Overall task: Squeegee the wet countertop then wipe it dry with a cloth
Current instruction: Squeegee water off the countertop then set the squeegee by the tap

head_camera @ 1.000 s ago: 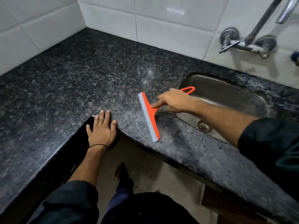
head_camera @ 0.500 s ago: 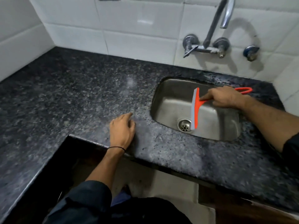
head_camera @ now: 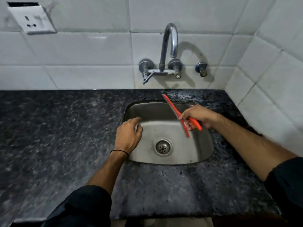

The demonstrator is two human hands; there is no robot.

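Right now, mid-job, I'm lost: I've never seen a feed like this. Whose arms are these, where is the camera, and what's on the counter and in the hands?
There is no machine here. These are a person's two bare arms, seen from one wide-angle camera worn on the head and looking down. The right hand grips an orange squeegee by its handle and holds it over the steel sink, with the blade off the surface. The left hand holds nothing and sits at the sink's left rim. Around the sink runs a dark speckled stone countertop, with water drops showing behind and to the right of the basin. On the tiled wall are a chrome tap and a white socket. No cloth is in view.
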